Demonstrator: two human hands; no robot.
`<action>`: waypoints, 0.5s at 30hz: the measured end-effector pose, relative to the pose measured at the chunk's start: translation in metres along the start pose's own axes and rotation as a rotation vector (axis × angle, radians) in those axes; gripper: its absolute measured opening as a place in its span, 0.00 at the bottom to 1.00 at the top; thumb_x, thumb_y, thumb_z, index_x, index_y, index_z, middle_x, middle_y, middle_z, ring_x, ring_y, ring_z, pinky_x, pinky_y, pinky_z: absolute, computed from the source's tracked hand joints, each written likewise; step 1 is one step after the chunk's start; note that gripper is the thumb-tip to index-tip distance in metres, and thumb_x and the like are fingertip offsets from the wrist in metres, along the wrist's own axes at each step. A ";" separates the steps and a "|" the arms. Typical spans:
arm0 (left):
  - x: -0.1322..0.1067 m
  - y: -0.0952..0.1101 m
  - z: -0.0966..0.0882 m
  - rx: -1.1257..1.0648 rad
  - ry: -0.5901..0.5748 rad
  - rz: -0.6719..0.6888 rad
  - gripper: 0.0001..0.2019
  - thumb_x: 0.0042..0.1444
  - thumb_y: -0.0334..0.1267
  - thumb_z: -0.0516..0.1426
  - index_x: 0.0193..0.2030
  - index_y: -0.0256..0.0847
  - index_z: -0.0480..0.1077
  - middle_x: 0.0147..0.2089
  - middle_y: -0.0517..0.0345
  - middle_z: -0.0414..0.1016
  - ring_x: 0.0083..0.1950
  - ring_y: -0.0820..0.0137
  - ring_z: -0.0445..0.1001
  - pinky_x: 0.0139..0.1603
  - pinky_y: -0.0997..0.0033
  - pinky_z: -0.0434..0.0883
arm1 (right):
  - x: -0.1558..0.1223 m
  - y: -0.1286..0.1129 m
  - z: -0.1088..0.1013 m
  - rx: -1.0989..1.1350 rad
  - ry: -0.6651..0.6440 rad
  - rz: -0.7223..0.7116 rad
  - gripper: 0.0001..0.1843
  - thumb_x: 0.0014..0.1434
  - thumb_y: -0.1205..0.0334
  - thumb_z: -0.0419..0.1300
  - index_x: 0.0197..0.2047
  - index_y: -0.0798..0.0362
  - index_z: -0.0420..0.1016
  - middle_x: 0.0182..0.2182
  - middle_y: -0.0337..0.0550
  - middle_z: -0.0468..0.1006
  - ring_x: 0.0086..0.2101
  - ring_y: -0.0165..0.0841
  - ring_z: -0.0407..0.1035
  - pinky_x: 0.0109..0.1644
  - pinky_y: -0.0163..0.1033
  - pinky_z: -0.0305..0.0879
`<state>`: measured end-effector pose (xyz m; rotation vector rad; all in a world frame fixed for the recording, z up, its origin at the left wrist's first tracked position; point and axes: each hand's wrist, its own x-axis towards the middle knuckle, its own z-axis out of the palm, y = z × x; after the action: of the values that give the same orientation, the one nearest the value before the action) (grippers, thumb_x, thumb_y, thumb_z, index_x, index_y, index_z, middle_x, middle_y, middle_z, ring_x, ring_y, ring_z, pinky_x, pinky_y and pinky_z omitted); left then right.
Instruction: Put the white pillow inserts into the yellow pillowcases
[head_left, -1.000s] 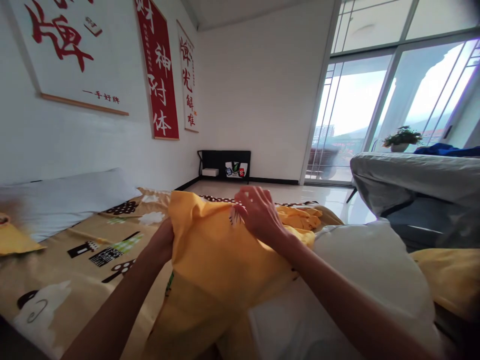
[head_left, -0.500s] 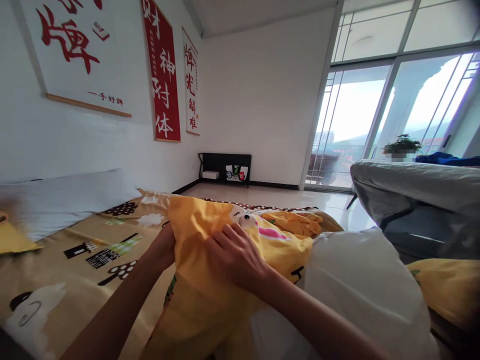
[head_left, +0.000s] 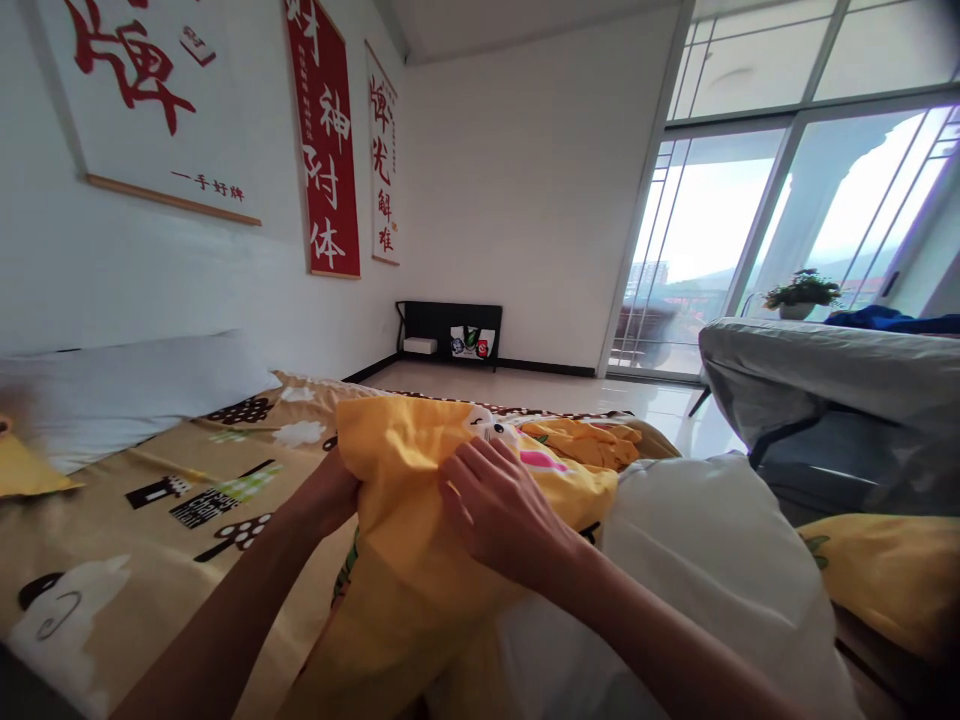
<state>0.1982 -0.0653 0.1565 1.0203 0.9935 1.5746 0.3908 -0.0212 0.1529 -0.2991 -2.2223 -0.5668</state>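
A yellow pillowcase [head_left: 397, 490] with a white cartoon animal face and a pink patch hangs bunched in front of me. My left hand [head_left: 337, 490] reaches behind its left edge, so the cloth hides those fingers. On the front of the case, my right hand [head_left: 499, 505] has bent fingers gripping the fabric below the animal face. A white pillow [head_left: 697, 550] lies right of the case and partly under it. Whether the pillow reaches inside the case cannot be seen.
Beneath spreads a tan patterned bed sheet [head_left: 247, 590]. A white pillow [head_left: 157, 390] rests by the left wall, near a yellow cloth [head_left: 34, 465]. More yellow fabric [head_left: 885, 570] lies at right, below a grey covered piece of furniture [head_left: 847, 370]. A low black shelf [head_left: 450, 320] stands behind.
My right hand has slid a little to the right across the pillowcase, and its fingers are less bunched. My left hand stays behind the cloth edge. The view has shifted slightly.
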 end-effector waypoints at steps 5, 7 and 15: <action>-0.002 0.001 0.003 0.036 -0.020 0.023 0.12 0.34 0.36 0.67 0.27 0.36 0.73 0.30 0.54 0.78 0.37 0.64 0.76 0.35 0.71 0.73 | 0.012 -0.006 0.006 0.008 -0.011 0.094 0.07 0.64 0.63 0.51 0.35 0.53 0.68 0.31 0.43 0.71 0.33 0.35 0.60 0.37 0.40 0.55; -0.002 0.001 0.002 0.040 -0.008 0.020 0.11 0.34 0.37 0.67 0.25 0.36 0.72 0.28 0.55 0.77 0.36 0.65 0.75 0.33 0.72 0.72 | 0.011 -0.007 0.010 -0.024 0.004 0.020 0.09 0.64 0.69 0.49 0.33 0.52 0.67 0.29 0.42 0.70 0.31 0.34 0.59 0.36 0.40 0.54; 0.001 0.001 -0.004 0.058 0.053 0.023 0.07 0.35 0.32 0.64 0.23 0.36 0.70 0.20 0.64 0.71 0.22 0.77 0.66 0.24 0.78 0.65 | 0.002 -0.002 0.002 0.175 -0.099 -0.143 0.12 0.64 0.69 0.48 0.30 0.53 0.68 0.29 0.42 0.72 0.32 0.32 0.62 0.38 0.38 0.57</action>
<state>0.1940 -0.0647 0.1560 1.0376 1.0731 1.6071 0.3873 -0.0213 0.1527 -0.0799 -2.3849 -0.4375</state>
